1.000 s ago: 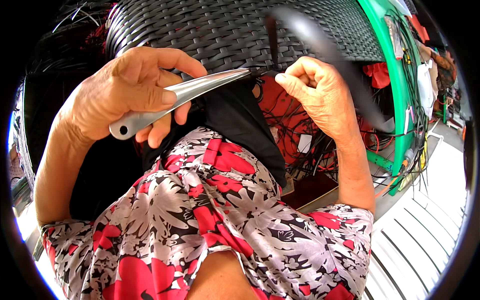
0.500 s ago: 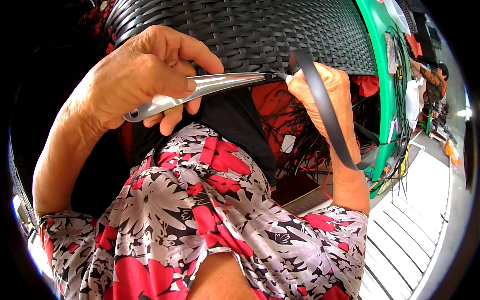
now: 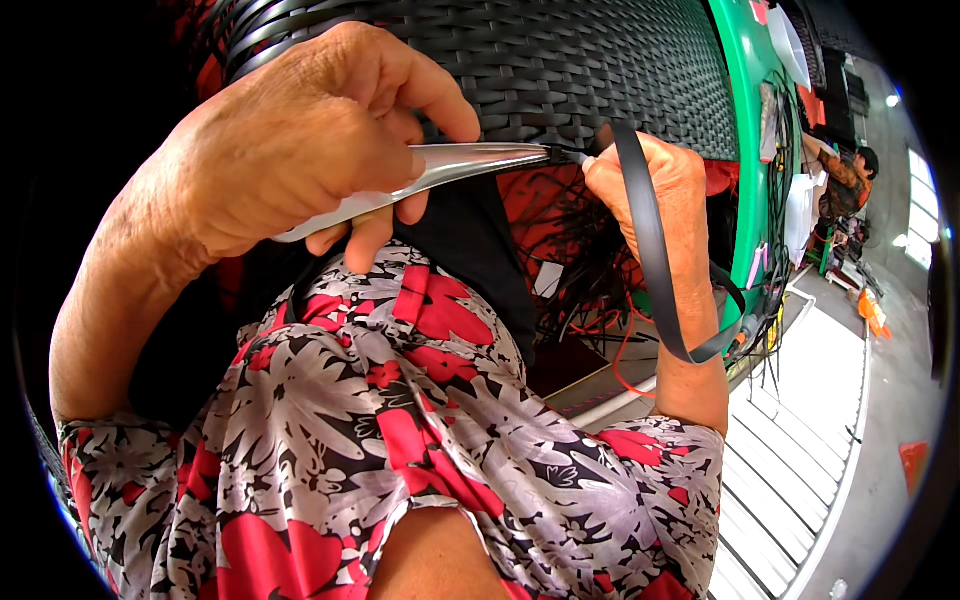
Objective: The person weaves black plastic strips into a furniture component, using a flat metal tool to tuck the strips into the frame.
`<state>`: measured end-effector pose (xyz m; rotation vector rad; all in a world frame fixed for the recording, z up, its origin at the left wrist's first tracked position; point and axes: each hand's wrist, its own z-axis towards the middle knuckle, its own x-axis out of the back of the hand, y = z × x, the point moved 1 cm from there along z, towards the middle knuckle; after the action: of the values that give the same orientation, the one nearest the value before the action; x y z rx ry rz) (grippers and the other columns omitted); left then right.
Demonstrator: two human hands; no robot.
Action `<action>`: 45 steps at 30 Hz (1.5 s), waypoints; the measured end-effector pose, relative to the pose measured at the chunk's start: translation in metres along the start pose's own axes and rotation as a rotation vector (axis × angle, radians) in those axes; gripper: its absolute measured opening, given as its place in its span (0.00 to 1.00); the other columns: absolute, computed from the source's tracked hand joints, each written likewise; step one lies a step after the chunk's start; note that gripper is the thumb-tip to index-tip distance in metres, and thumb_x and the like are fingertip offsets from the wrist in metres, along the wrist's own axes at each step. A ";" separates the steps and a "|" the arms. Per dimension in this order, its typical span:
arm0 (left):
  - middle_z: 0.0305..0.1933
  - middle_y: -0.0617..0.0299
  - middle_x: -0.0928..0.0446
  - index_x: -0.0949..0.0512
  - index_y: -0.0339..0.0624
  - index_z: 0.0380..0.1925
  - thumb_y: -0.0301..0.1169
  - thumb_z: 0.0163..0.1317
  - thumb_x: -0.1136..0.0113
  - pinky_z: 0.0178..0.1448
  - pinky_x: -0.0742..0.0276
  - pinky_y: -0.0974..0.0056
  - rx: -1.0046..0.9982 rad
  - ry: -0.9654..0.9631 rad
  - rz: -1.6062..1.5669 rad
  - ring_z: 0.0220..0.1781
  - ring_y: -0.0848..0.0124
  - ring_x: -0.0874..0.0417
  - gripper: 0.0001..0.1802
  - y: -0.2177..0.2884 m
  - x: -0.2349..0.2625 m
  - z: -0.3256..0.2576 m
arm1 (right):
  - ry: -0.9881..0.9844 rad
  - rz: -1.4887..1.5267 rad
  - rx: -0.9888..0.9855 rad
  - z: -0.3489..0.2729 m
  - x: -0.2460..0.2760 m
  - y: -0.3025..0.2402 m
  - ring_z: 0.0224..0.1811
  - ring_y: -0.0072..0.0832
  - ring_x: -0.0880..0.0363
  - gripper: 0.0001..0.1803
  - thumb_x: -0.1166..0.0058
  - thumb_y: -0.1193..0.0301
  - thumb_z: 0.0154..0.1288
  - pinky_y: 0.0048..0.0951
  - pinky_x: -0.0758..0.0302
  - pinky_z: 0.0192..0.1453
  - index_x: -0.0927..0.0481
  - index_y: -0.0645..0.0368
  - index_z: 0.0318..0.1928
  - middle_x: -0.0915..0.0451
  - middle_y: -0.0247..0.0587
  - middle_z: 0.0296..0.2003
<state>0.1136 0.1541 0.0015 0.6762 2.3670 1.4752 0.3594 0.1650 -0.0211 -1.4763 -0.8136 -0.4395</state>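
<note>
The left hand (image 3: 290,150) was closed around the curved metal tool (image 3: 468,160), its tip at the edge of the black woven panel (image 3: 600,75); the right hand (image 3: 668,185) pinched the black strip (image 3: 652,245).

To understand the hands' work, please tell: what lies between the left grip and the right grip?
In the head view, the silver tool reaches from the left grip toward the right grip; a small dark piece sits at its tip.

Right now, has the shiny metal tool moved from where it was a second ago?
Yes. The shiny metal tool has moved right: its tip is now closer to the green frame.
</note>
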 end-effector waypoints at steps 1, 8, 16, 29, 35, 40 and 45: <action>0.22 0.52 0.22 0.28 0.21 0.46 0.22 0.48 0.50 0.10 0.34 0.78 0.018 0.003 -0.005 0.12 0.75 0.23 0.23 0.005 -0.002 -0.001 | 0.003 -0.012 0.002 0.000 -0.001 0.001 0.17 0.08 0.41 0.08 0.44 0.80 0.49 0.16 0.43 0.19 0.28 0.66 0.17 0.34 0.24 0.12; 0.24 0.53 0.23 0.28 0.22 0.48 0.18 0.52 0.54 0.10 0.36 0.78 0.003 -0.034 -0.056 0.13 0.75 0.23 0.21 0.001 -0.002 -0.001 | 0.021 -0.123 0.043 0.002 -0.001 -0.002 0.16 0.09 0.41 0.08 0.45 0.80 0.46 0.18 0.42 0.19 0.29 0.66 0.16 0.36 0.26 0.10; 0.24 0.53 0.23 0.29 0.23 0.47 0.18 0.53 0.54 0.10 0.37 0.78 -0.007 -0.032 -0.064 0.12 0.75 0.23 0.20 -0.002 0.000 -0.001 | -0.042 -0.046 -0.053 0.003 -0.002 -0.009 0.16 0.09 0.42 0.09 0.45 0.80 0.47 0.17 0.42 0.19 0.30 0.64 0.15 0.36 0.25 0.10; 0.19 0.59 0.25 0.26 0.27 0.44 0.18 0.54 0.52 0.12 0.37 0.77 -0.116 0.021 0.195 0.11 0.79 0.26 0.16 -0.006 0.010 -0.003 | -0.369 -0.023 -0.009 0.025 0.013 0.010 0.20 0.14 0.40 0.14 0.42 0.71 0.58 0.22 0.40 0.24 0.28 0.66 0.21 0.33 0.28 0.16; 0.17 0.62 0.27 0.25 0.29 0.41 0.19 0.51 0.50 0.14 0.37 0.76 -0.059 0.013 0.131 0.11 0.81 0.30 0.15 -0.004 0.010 0.000 | -0.340 -0.088 0.067 0.027 0.009 0.012 0.20 0.17 0.37 0.12 0.41 0.73 0.56 0.24 0.37 0.25 0.28 0.67 0.22 0.32 0.34 0.15; 0.16 0.61 0.27 0.25 0.28 0.40 0.20 0.50 0.50 0.15 0.37 0.76 -0.070 0.046 0.089 0.11 0.81 0.30 0.15 -0.007 0.007 -0.001 | -0.219 -0.212 0.176 0.020 0.004 0.004 0.16 0.27 0.33 0.12 0.41 0.73 0.55 0.29 0.35 0.24 0.28 0.66 0.22 0.30 0.42 0.15; 0.16 0.61 0.27 0.25 0.28 0.39 0.21 0.49 0.50 0.15 0.38 0.76 -0.037 0.032 0.089 0.11 0.81 0.30 0.15 -0.006 0.005 0.001 | -0.199 -0.289 0.267 0.021 0.001 -0.002 0.15 0.36 0.32 0.11 0.41 0.74 0.55 0.32 0.35 0.23 0.29 0.65 0.22 0.30 0.46 0.15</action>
<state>0.1078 0.1553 -0.0039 0.7637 2.3551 1.5744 0.3536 0.1852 -0.0210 -1.1697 -1.2045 -0.3845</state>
